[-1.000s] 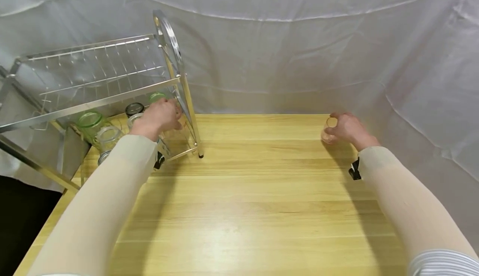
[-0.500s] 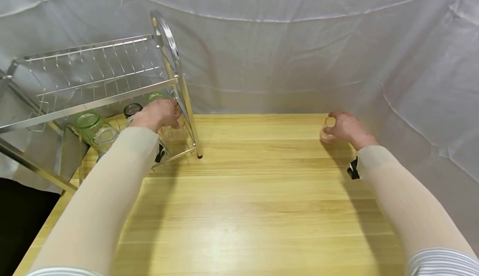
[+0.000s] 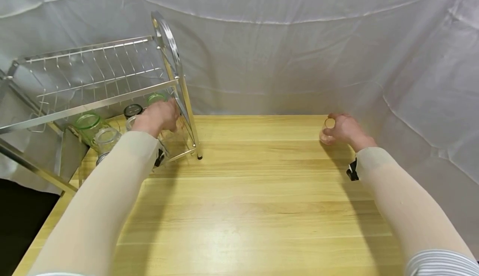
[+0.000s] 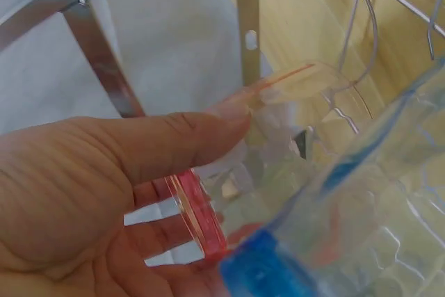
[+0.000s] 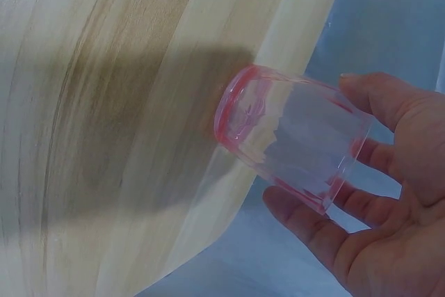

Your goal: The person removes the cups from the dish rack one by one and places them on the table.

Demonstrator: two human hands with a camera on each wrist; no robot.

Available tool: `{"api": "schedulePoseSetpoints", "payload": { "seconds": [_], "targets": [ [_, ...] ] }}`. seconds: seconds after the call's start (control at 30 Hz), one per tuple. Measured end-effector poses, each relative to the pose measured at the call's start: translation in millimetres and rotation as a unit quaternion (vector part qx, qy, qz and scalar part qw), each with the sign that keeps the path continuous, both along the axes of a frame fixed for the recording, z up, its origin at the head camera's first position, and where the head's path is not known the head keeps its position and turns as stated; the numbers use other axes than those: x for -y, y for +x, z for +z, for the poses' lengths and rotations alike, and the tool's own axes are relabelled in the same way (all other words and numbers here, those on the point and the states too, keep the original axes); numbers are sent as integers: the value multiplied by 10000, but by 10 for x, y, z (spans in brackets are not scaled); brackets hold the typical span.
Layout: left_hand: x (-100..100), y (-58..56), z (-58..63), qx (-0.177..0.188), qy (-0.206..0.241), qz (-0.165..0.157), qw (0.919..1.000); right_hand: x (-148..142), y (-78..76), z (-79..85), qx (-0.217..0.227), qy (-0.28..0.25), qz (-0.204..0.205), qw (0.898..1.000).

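My left hand [image 3: 159,116] reaches under the rack's upper tier at its right end. In the left wrist view it grips a clear drinking glass [image 4: 278,161] with a pink-red edge, thumb on the near side and fingers behind. Beside that glass, a clear glass with a blue base [image 4: 264,269] overlaps it in this view. At the far right of the table, my right hand [image 3: 349,130] holds another clear glass with a pink base [image 5: 292,137] by its rim, thumb and fingers spread around it. The pink base is down by the wooden surface.
A metal dish rack [image 3: 90,101] stands at the left. On its lower level are a green-rimmed jar [image 3: 88,121], a clear glass jar [image 3: 107,136], a dark-rimmed jar [image 3: 133,110] and a second green-rimmed one [image 3: 156,97]. Grey cloth [image 3: 262,60] hangs behind the wooden table [image 3: 239,201].
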State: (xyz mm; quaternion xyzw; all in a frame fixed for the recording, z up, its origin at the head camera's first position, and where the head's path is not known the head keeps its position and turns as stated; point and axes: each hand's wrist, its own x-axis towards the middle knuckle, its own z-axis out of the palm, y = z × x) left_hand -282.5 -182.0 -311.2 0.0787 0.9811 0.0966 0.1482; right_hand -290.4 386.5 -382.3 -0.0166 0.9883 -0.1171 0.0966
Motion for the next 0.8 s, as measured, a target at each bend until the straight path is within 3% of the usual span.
{"api": "schedulePoseSetpoints", "payload": {
  "seconds": [0.1,0.33,0.57,0.8],
  "targets": [
    [-4,53,14,-179,122,140,9997,-6,0,1,6,7,-1,10000],
    [-36,167,32,-823,10,48,9966,-29,-6,8,-29,45,1,10000],
    [-82,307,31,-1019,64,268,9944,-49,-13,4,-68,85,24,9999],
    [-105,557,-8,-1783,500,256,9824,-46,-10,6,-43,34,-3,10000]
  ]
}}
